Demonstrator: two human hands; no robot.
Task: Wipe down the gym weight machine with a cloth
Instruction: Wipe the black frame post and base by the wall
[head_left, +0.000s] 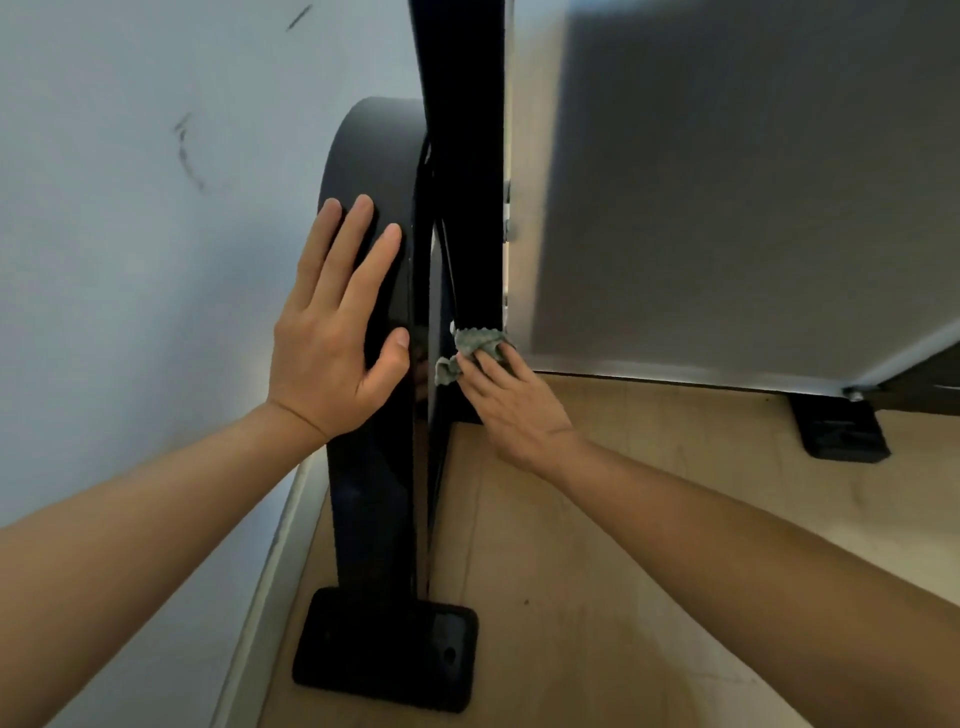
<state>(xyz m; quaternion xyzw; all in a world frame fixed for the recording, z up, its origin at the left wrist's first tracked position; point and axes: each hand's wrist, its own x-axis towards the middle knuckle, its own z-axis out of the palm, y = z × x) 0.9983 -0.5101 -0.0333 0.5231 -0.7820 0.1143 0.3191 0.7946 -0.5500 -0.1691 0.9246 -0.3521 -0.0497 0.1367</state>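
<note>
Cloth (470, 349), green and bunched, is pressed against the black upright post (462, 156) of the machine (374, 493), low on the post and near the floor (623, 571); the right hand (514, 402) grips it, fingers curled over the bunch, with one corner hanging out to the left of the fingers. The left hand (337, 317) lies flat on the black curved cover (374, 150) beside the post, fingers straight and slightly spread, thumb out toward the gap between cover and post; it holds nothing. A grey panel (727, 182) stands just right of the post; a pale wall (130, 234) with dark scuffs lies to the left. The cover runs down to a black foot (387, 649) on the floor; a second foot (836, 431) sits under the panel's lower corner.
</note>
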